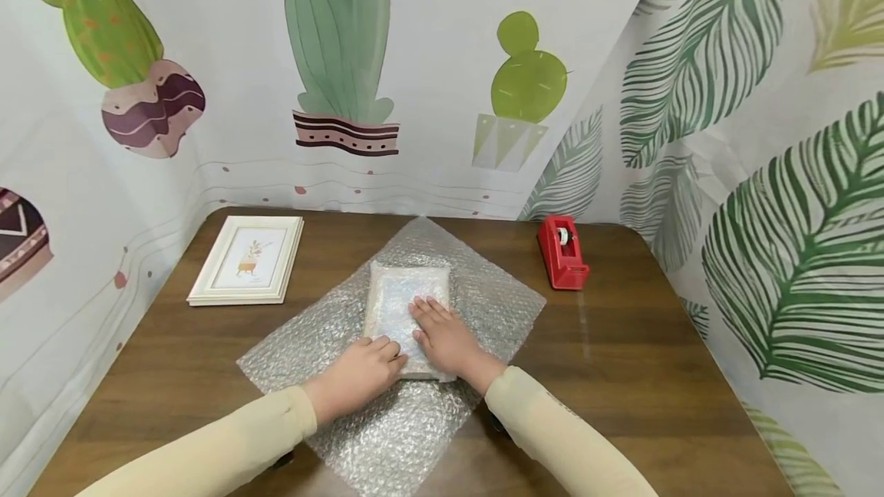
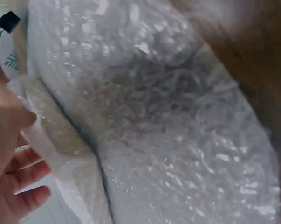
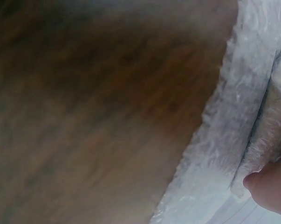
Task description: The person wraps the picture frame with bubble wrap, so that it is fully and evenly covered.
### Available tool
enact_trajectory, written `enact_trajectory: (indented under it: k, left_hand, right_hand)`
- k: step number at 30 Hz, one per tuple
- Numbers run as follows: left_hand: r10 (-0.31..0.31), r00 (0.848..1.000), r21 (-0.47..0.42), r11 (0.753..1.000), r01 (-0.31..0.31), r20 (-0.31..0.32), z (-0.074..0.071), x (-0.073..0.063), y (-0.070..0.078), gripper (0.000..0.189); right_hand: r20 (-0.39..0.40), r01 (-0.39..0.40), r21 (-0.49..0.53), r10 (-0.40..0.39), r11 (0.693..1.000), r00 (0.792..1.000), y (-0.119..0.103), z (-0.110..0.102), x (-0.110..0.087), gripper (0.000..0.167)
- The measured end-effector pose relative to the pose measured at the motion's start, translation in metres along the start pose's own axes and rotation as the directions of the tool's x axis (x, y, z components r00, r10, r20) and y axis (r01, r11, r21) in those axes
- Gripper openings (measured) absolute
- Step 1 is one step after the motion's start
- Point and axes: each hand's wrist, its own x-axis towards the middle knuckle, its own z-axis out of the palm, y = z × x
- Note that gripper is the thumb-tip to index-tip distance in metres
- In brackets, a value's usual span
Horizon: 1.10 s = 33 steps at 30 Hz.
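Note:
A flat rectangular item wrapped in bubble wrap (image 1: 392, 294) lies on a larger, corner-on sheet of bubble wrap (image 1: 387, 436); its pale sides show through the plastic. My right hand (image 1: 447, 340) rests on the right part of the bundle, fingers stretched out across its top. At the near left corner is my left hand (image 1: 366, 370), fingers on the top face. In the left wrist view, the thumb touches the side of the bundle (image 2: 68, 123) while the loosely bent fingers (image 2: 30, 175) lie over it. A right fingertip (image 3: 259, 182) appears beside the wrapped edge in the right wrist view.
A white picture frame (image 1: 293, 251) with a small plant print lies at the table's back left. Towards the back right stands a red tape dispenser (image 1: 565, 251). The brown wooden table (image 1: 621, 374) meets patterned cloth hangings (image 1: 442, 98) behind and at the sides.

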Motion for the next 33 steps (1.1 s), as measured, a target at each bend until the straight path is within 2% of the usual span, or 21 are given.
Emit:
enact_trajectory:
  k: [4,7,11,13,16,20,24,27,30,33]
  left_hand:
    - [-0.042,0.999,-0.039,0.998,0.041,-0.013,-0.003,-0.002,0.001,0.019]
    - [-0.051,0.997,-0.015,0.999,0.050,-0.065,-0.003,-0.002,0.001,0.014]
    - [-0.105,0.985,-0.016,0.995,0.103,-0.134,0.003,-0.001,0.003,0.021]
    - [-0.136,0.981,-0.032,0.991,0.133,-0.139,0.004,-0.001,0.005,0.023]
    - [-0.160,0.982,-0.076,0.985,0.153,-0.099,0.004,-0.001,0.008,0.022]
    - [-0.146,0.987,-0.078,0.987,0.141,-0.060,0.005,0.002,0.009,0.025]
    - [-0.128,0.983,-0.074,0.990,0.119,-0.131,0.012,-0.001,0.007,0.027]
    - [-0.142,0.975,-0.179,0.977,0.111,-0.171,0.016,-0.008,0.006,0.024]
    - [-0.139,0.973,-0.270,0.959,0.086,-0.185,0.016,-0.015,0.004,0.018]
    - [-0.104,0.975,-0.291,0.956,0.044,-0.197,0.015,-0.020,0.002,0.013]
  right_hand:
    - [-0.007,0.005,0.002,-0.005,1.000,1.000,0.002,0.001,-0.001,0.054]
    - [-0.019,-0.002,0.001,0.002,1.000,1.000,0.003,0.001,0.000,0.054]
    - [-0.027,-0.001,0.002,0.001,1.000,1.000,0.003,0.001,0.000,0.054]
    - [-0.020,0.002,0.006,-0.001,1.000,1.000,0.003,0.002,0.000,0.054]
    - [-0.016,-0.002,0.012,0.003,1.000,1.000,0.001,0.002,0.000,0.054]
    - [-0.023,-0.012,0.026,0.013,1.000,1.000,-0.001,0.001,-0.001,0.053]
    - [-0.030,-0.011,0.044,0.013,0.999,0.999,-0.003,0.001,-0.002,0.052]
    - [-0.031,-0.008,0.048,0.009,0.999,0.999,-0.003,0.001,-0.002,0.052]
    - [-0.032,-0.003,0.052,0.004,0.999,0.999,-0.002,0.001,-0.003,0.052]
    - [-0.034,0.005,0.054,-0.003,0.999,0.999,-0.001,0.001,-0.002,0.052]
